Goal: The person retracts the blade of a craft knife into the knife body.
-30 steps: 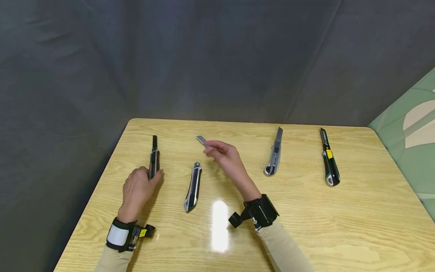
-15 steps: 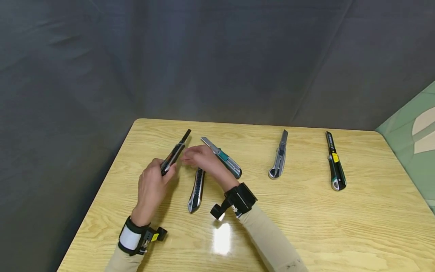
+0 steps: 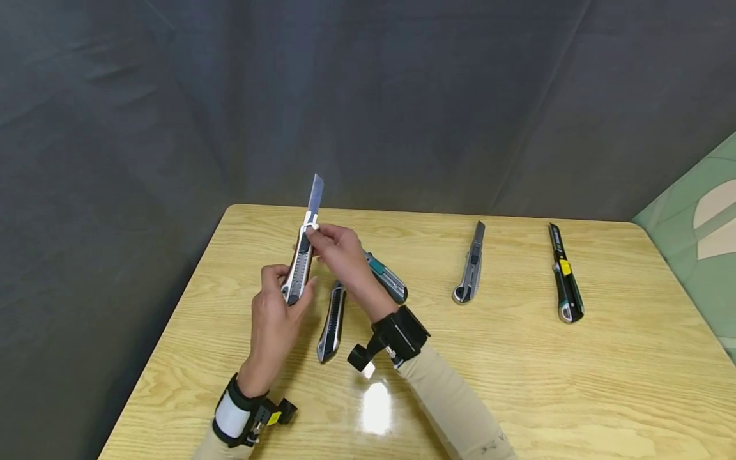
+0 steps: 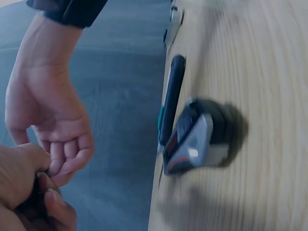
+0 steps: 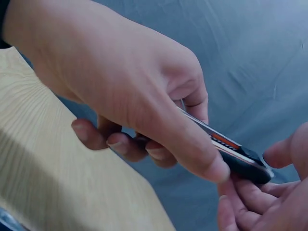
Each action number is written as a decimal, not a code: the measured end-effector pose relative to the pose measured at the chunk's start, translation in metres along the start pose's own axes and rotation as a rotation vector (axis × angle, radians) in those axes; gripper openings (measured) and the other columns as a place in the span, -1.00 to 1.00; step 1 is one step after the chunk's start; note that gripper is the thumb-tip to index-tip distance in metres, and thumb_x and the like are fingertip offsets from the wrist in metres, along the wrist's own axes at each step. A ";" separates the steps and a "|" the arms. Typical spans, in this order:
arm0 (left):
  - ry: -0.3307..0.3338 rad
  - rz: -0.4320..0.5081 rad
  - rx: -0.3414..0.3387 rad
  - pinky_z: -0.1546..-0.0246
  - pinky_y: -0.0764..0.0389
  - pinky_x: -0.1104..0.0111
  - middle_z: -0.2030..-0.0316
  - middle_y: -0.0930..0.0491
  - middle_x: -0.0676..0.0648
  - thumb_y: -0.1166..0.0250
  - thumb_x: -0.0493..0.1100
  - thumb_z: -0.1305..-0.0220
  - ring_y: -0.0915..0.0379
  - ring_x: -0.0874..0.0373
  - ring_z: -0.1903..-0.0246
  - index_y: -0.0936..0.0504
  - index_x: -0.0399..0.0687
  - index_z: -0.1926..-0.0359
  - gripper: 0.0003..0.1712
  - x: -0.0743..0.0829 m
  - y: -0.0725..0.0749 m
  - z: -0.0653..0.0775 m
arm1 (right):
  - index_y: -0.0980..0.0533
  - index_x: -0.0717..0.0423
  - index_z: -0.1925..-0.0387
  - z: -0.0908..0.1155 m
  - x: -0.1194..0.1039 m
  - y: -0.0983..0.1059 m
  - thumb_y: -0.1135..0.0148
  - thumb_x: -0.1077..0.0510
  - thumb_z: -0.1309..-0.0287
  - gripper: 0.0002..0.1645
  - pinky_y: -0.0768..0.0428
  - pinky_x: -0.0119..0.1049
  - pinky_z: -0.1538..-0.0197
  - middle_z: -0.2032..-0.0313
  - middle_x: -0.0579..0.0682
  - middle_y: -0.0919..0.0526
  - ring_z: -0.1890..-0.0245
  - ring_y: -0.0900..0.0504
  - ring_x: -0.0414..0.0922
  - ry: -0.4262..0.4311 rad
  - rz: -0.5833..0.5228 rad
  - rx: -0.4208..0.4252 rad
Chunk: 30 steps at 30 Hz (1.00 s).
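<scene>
My left hand [image 3: 273, 319] grips a snap-off utility knife [image 3: 299, 271] by the lower end of its silver and black handle. Held above the table, the knife points away with its blade [image 3: 315, 191] out. At the top of that handle, just below the blade, my right hand [image 3: 347, 262] pinches it between thumb and fingers. In the right wrist view the handle [image 5: 248, 166] shows an orange strip and a dark butt end near the left fingers. Beneath my hands on the table lie a silver and black utility knife [image 3: 331, 322] and a teal-marked one [image 3: 388, 278], partly covered by the right hand.
Farther right on the wooden table [image 3: 632, 358] lie a grey utility knife [image 3: 470, 265] and a black one with a yellow slider [image 3: 566, 275]. A dark cloth [image 3: 368, 102] hangs behind the table's far edge. A green patterned panel [image 3: 707, 211] stands at the right.
The left hand has lifted its utility knife off the table and moved it right, tilting it up. My right hand has come left from over the teal-marked knife and taken hold of the lifted one.
</scene>
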<state>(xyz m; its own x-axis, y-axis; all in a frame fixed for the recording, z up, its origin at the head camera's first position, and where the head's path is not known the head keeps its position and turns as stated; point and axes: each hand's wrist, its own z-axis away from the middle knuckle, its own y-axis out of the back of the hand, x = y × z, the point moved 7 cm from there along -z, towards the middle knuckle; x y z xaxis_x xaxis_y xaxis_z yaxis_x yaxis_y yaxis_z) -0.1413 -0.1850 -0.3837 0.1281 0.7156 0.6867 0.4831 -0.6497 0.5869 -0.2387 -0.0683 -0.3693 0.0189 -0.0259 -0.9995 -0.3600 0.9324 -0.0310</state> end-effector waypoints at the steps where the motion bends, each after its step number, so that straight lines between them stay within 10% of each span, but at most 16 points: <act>1: -0.011 0.020 0.010 0.61 -0.37 0.45 0.33 -0.71 -0.12 -0.40 0.01 -0.27 -0.47 0.19 0.55 -0.36 -0.21 -0.06 -0.44 0.003 0.000 0.000 | -0.65 0.11 0.05 0.001 -0.004 0.000 -0.10 -0.02 -0.44 -0.66 -0.55 -0.24 0.09 0.24 0.04 -0.78 0.27 -0.66 -0.20 0.021 0.002 0.005; 30: -0.295 0.100 0.172 0.59 -0.37 0.49 0.46 -0.61 -0.06 -0.42 -0.09 -0.25 -0.44 0.21 0.58 -0.51 -0.24 -0.13 -0.49 0.049 0.013 -0.006 | -0.66 0.23 0.07 0.011 -0.068 -0.003 -0.14 0.01 -0.43 -0.63 -0.60 -0.27 -0.06 0.25 0.14 -0.76 0.16 -0.74 -0.06 0.274 -0.122 -0.011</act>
<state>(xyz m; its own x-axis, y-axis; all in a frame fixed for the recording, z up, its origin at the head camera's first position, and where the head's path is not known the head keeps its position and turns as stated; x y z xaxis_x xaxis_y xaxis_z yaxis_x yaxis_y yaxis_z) -0.1342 -0.1603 -0.3396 0.4148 0.7102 0.5689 0.5908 -0.6857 0.4253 -0.2284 -0.0648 -0.3013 -0.1891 -0.2349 -0.9534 -0.3808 0.9125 -0.1494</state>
